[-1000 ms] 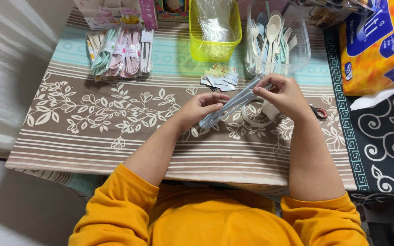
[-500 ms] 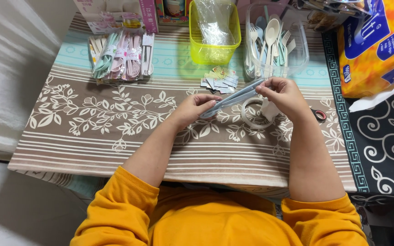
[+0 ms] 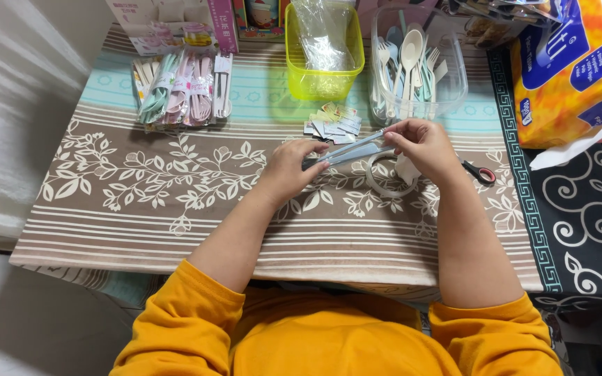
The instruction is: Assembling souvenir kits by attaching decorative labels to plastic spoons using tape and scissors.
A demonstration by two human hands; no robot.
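Glossy clear plastic sleeve (image 3: 354, 148); matt woven cloth tablecloth (image 3: 175, 209)

Landmark: yellow tub (image 3: 323, 63). Toward the person and to its left, bare cloth, free passage. Right: clear cutlery bin (image 3: 418, 69) blocks. Left: wrapped cutlery sets (image 3: 182, 87). Just before it: small packets (image 3: 334, 124), tape roll (image 3: 388, 174).

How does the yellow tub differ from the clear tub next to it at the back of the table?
The yellow tub is opaque, bright and squarish; the clear tub is see-through and wider. The yellow tub holds crinkled clear plastic bags, while the clear tub holds loose pastel spoons and forks standing on end. Both are open-topped plastic containers standing side by side on the striped tablecloth.
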